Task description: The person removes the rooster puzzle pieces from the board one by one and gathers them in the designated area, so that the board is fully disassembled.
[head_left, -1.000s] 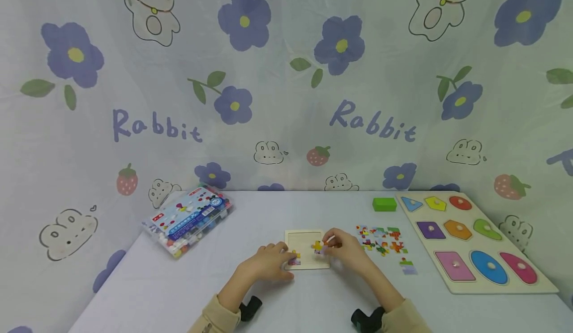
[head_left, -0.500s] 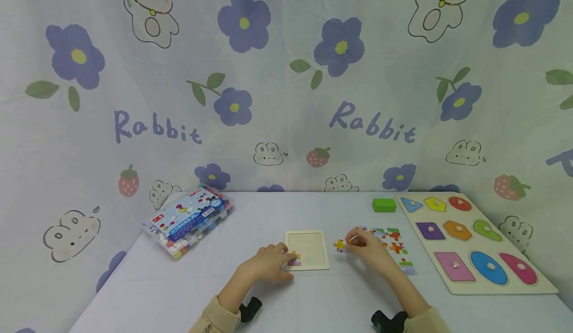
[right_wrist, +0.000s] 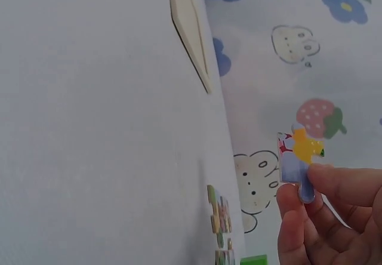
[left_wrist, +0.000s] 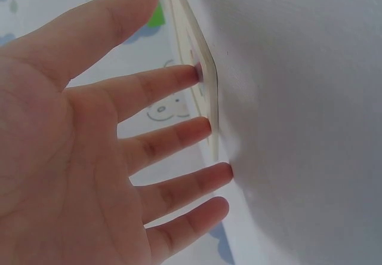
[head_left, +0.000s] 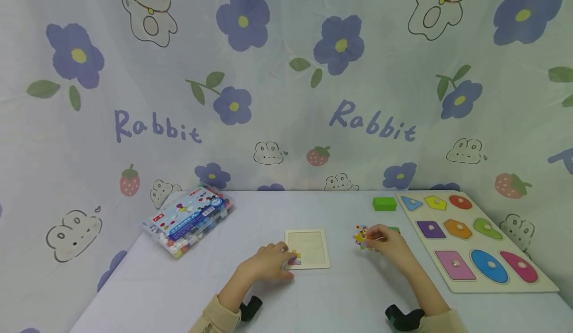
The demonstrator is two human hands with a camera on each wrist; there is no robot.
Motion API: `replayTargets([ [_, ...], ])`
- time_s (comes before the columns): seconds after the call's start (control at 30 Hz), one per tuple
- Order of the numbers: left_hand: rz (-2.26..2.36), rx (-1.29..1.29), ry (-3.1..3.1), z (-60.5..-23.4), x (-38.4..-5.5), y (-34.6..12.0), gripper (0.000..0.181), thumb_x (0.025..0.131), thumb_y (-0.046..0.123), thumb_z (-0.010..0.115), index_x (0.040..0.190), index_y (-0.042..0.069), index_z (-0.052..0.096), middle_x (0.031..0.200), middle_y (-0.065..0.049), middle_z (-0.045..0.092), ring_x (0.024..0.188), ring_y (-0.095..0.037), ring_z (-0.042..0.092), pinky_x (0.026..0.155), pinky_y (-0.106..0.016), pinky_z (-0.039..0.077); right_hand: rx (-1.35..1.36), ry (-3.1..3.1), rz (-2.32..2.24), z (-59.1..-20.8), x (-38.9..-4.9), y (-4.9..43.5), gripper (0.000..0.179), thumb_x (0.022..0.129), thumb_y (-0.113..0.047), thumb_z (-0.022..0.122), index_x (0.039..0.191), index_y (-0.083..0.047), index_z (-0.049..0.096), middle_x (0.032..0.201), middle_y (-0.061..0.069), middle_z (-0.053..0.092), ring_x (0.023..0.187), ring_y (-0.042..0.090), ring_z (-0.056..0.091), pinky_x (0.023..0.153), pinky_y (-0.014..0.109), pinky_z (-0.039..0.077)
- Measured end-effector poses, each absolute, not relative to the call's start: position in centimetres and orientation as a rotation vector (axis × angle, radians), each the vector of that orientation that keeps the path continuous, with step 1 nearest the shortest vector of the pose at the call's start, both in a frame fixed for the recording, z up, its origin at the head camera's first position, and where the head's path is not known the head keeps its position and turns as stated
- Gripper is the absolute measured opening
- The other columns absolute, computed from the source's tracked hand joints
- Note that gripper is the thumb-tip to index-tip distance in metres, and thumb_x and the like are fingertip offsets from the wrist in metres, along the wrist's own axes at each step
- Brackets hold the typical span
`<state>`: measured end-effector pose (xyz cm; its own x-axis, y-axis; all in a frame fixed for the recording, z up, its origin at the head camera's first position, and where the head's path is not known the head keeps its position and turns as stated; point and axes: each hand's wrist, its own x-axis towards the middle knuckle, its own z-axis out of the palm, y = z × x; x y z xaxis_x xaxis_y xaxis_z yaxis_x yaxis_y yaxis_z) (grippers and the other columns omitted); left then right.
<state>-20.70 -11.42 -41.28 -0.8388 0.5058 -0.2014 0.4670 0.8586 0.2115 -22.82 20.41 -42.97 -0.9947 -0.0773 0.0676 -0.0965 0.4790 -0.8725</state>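
A small square wooden puzzle tray (head_left: 315,249) lies on the table, with one jigsaw piece (head_left: 296,261) in its lower left corner. My left hand (head_left: 268,262) rests at that corner; its fingers are spread and fairly straight, with fingertips at the tray's edge and over the piece. To the right of the tray, my right hand (head_left: 390,245) pinches another jigsaw piece (right_wrist: 294,160), yellow and lilac, between thumb and fingers. That hand is held above the loose jigsaw pieces (right_wrist: 221,214) and hides most of them in the head view.
A shape board (head_left: 440,243) with knobbed coloured pieces lies at the right. Near the back edge stands a green block (head_left: 384,204). At the left lies a clear plastic case (head_left: 188,221) of colourful bits. A printed curtain (head_left: 286,89) hangs behind the table.
My right hand has moved right, from over the tray to over the loose pieces, carrying the jigsaw piece with it. The left hand has stayed at the tray.
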Motion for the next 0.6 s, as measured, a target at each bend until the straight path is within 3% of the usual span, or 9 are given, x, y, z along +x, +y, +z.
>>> replayTargets([
  [0.27,0.219,0.741,2.780,-41.4,-20.8,-11.4,0.053,0.082,0.041,0.065,0.128,0.016,0.055,0.125,-0.009,0.049,0.113,-0.029,0.047,0.092,-0.046,0.037,0.135,-2.727,1.536,-42.7,-22.9,22.7,0.024,0.088,-0.015,0.062,0.104,0.002,0.059,0.095,0.010,0.064,0.083,0.015,0.059,0.070,0.029,0.049],
  [0.6,0.229,0.744,2.781,-41.4,-20.8,-11.5,0.053,0.082,0.040,0.066,0.128,0.016,0.055,0.125,-0.009,0.049,0.113,-0.029,0.047,0.092,-0.046,0.037,0.078,-2.844,1.467,-42.8,-22.9,24.7,0.028,0.086,-0.016,0.065,0.105,0.004,0.060,0.093,0.009,0.064,0.080,0.018,0.055,0.063,0.029,0.046],
])
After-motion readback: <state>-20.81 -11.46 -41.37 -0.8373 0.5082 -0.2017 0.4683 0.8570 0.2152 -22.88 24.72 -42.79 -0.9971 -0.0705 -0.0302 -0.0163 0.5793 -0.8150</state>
